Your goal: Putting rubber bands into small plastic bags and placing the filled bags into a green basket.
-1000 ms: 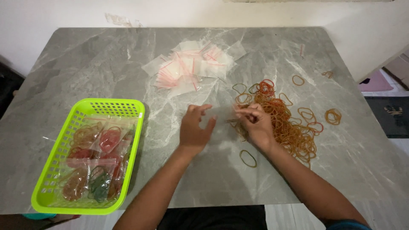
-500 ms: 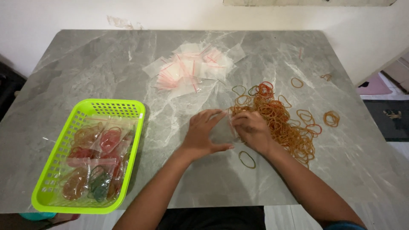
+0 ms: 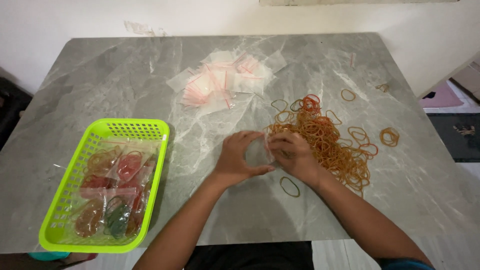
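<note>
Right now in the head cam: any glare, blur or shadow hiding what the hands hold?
Head view: even, soft light, no hard glare on the grey table; left hand and right hand are sharp, but the clear bag between them is nearly invisible; slight wide-angle bowing at the table edges; the green basket is crisp.

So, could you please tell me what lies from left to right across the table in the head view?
Green basket → left hand → right hand → pile of rubber bands → lone coiled band.
</note>
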